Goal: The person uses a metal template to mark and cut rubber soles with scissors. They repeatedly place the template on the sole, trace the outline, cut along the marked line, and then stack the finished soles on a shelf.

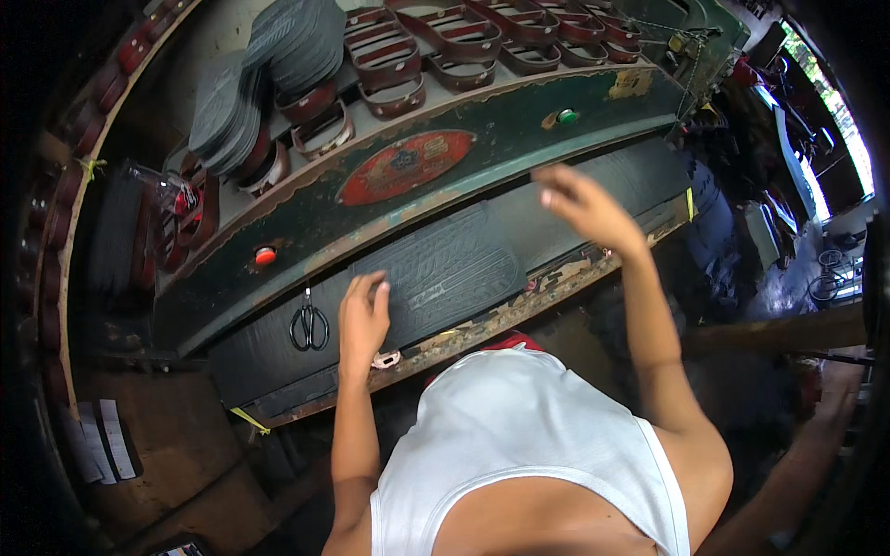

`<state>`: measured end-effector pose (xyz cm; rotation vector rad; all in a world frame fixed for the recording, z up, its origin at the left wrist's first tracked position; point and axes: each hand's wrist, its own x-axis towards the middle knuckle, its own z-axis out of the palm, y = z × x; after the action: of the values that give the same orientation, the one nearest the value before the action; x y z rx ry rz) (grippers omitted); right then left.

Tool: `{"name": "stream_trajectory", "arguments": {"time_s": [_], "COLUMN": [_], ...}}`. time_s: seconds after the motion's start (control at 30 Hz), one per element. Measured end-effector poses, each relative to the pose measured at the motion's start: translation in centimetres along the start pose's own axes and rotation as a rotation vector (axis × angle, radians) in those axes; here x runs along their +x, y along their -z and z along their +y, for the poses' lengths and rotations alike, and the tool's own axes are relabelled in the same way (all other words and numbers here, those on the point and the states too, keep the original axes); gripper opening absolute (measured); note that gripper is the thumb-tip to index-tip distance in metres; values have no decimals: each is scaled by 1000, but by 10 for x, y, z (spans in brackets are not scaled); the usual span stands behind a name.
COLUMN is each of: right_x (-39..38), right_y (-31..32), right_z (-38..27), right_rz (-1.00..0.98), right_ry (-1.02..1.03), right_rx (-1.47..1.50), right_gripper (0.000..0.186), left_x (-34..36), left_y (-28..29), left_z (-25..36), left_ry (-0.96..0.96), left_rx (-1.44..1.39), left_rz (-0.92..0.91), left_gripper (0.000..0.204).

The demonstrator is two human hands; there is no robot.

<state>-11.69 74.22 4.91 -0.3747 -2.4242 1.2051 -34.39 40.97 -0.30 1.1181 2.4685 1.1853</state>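
Note:
My left hand [364,315] is over the left part of a black rubber sheet [436,278] with an embossed pattern. Its fingers are apart, and nothing shows in them. Left of it lie scissors [309,324] with black loop handles, their tips toward the machine. My right hand [586,211] is raised above the sheet's right part, somewhat blurred, fingers stretched and thumb apart, holding nothing that I can see. Beyond both hands runs a dark green machine beam [519,153] with a red button [265,255], a red oval plate [405,167] and a green button [565,117].
Brown sole-shaped cutting dies [382,46] line the beam's top beside stacked black sole pieces [227,116]. A worn table edge [565,275] runs between me and the sheet, with a small pink piece [386,360] near my left wrist. Dies hang along a wooden strip [65,241] at left.

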Motion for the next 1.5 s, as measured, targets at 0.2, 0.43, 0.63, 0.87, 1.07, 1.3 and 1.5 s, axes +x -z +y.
{"name": "stream_trajectory", "arguments": {"time_s": [0.2,0.43,0.63,0.87,1.07,1.3,1.5], "right_x": [231,343,357,345,353,367,347], "right_y": [87,83,83,77,83,97,96], "right_z": [-46,-46,-60,-73,-76,-79,-101], "right_rz": [106,-525,-555,-514,-532,-596,-773], "right_ry": [568,293,416,625,699,693,355], "right_rx": [-558,-1006,-1092,-1273,-1279,-1120,-1084], "right_gripper": [42,78,82,77,63,44,51], "left_x": [142,229,244,252,245,180,19], "left_y": [-13,-56,-64,-64,-70,-50,8], "left_z": [140,184,181,183,189,232,260], "left_ry": [-705,-543,-501,-419,-374,-523,-353], "left_rx": [36,243,120,248,172,39,-235], "left_rz": [194,102,134,104,182,244,266], "left_gripper": [20,29,15,21,25,33,36]}}
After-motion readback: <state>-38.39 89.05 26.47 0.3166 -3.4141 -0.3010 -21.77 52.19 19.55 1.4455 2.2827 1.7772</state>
